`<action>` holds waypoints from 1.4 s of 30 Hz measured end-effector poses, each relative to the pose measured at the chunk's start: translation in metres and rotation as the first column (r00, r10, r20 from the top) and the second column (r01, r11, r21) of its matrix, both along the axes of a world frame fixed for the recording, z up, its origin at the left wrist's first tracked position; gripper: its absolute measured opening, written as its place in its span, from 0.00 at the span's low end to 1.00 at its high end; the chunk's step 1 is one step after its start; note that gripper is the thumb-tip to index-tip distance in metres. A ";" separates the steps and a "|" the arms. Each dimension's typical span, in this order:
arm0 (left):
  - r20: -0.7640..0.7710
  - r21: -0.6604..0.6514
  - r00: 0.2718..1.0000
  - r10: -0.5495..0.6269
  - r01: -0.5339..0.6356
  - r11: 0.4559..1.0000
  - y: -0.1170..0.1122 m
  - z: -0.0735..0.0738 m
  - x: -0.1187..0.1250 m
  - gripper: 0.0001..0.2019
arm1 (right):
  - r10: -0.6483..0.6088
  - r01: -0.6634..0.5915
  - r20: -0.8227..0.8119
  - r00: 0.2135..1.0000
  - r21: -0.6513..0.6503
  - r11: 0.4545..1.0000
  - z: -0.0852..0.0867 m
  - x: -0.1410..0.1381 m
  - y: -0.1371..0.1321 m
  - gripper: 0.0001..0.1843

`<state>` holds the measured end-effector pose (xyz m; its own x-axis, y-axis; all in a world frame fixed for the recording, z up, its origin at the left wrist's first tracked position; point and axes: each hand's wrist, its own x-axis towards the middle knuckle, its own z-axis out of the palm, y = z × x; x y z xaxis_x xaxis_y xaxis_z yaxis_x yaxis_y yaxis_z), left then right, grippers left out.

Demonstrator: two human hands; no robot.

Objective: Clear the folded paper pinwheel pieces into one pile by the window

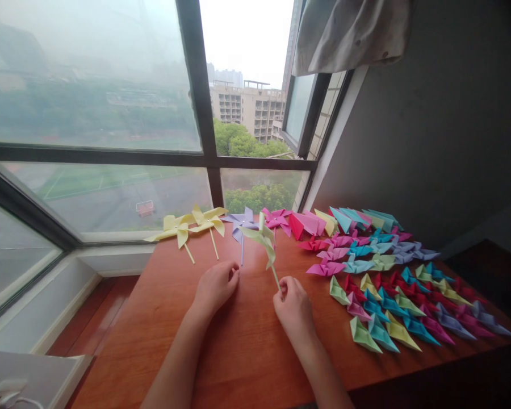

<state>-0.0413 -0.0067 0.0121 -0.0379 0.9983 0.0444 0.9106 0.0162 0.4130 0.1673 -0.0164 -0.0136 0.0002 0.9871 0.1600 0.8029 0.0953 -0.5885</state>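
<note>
At lower centre, the right hand (295, 307) pinches the green pinwheel (263, 236) low on its stick (275, 275), presumably sparing the blades (269, 251); the left hand (216, 286) curls loosely, apparently empty.

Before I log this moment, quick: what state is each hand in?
Left hand: loosely curled, nothing visible in it; can't tell if fully closed.
Right hand: closed, holding the pale green paper pinwheel by its stick.

Passable tabletop (153, 307) beside left hand (216, 285), paper boats (410, 304) blocking right
</note>
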 end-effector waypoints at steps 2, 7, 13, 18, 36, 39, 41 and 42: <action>0.001 0.004 1.000 -0.015 0.015 1.000 -0.005 0.000 0.000 0.09 | 0.051 -0.050 -0.035 0.998 0.037 0.998 0.001 -0.005 -0.003 0.09; 0.008 0.014 0.999 -0.052 0.052 0.999 -0.038 -0.002 0.000 0.09 | 0.190 -0.190 0.011 0.982 0.081 0.978 0.015 -0.033 -0.003 0.08; 0.084 0.152 0.996 -0.020 0.007 0.988 -0.087 -0.021 -0.002 0.08 | 0.473 -0.483 0.116 0.874 0.085 0.872 0.034 -0.096 -0.005 0.09; 0.107 0.247 0.992 0.072 -0.097 0.964 -0.098 -0.035 -0.005 0.07 | 0.614 -0.628 0.189 0.766 0.020 0.778 0.043 -0.138 0.001 0.09; 0.080 0.130 0.996 0.039 -0.050 0.990 -0.095 -0.021 0.002 0.09 | 0.019 0.023 0.291 0.957 -0.141 0.990 0.023 -0.046 0.129 0.20; 0.086 0.133 0.996 0.029 -0.041 0.990 -0.096 -0.021 0.002 0.09 | -0.016 0.064 0.285 0.958 -0.160 0.985 0.017 -0.045 0.135 0.20; 0.086 0.135 0.996 0.029 -0.041 0.990 -0.096 -0.021 0.001 0.09 | -0.035 0.083 0.273 0.961 -0.168 0.982 0.015 -0.045 0.137 0.21; 0.085 0.137 0.996 0.031 -0.043 0.990 -0.096 -0.021 0.001 0.09 | -0.041 0.089 0.266 0.963 -0.171 0.981 0.015 -0.044 0.138 0.21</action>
